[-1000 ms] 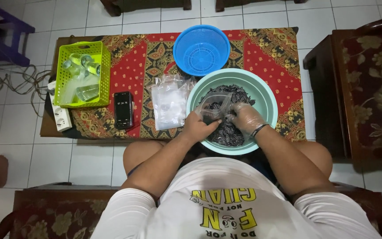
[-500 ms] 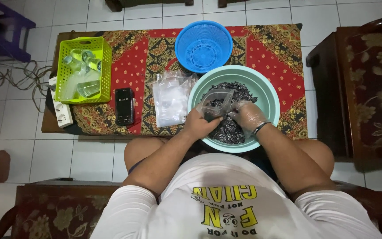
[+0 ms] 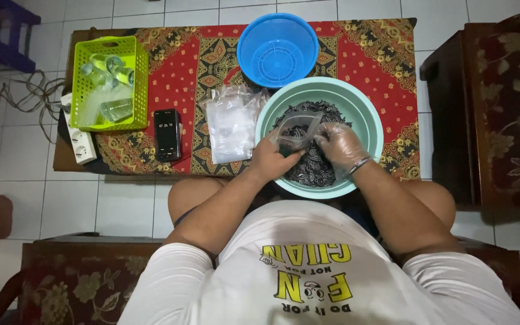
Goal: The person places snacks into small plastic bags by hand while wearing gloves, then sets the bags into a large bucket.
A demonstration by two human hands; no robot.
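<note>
A pale green basin point(image 3: 365, 117) at the table's near edge holds a heap of small black-and-white pieces point(image 3: 317, 168). My left hand point(image 3: 270, 161), bare, grips a small clear plastic bag point(image 3: 299, 131) over the heap. My right hand point(image 3: 340, 144) wears a clear plastic glove and rests beside the bag's mouth, fingers bent over the pieces. I cannot tell whether it holds any. A stack of empty clear bags point(image 3: 231, 127) lies just left of the basin.
A blue plastic strainer point(image 3: 277, 50) sits behind the basin on the red patterned tablecloth point(image 3: 374, 54). At the left are a black phone point(image 3: 168, 135), a lime green basket point(image 3: 103, 84) with clear containers and a white power strip point(image 3: 79, 144). A dark wooden armchair point(image 3: 495, 108) stands at the right.
The bag and both hands have shifted slightly up in the basin, and my right hand has come closer to the bag's mouth. The camera view tilted a little.
</note>
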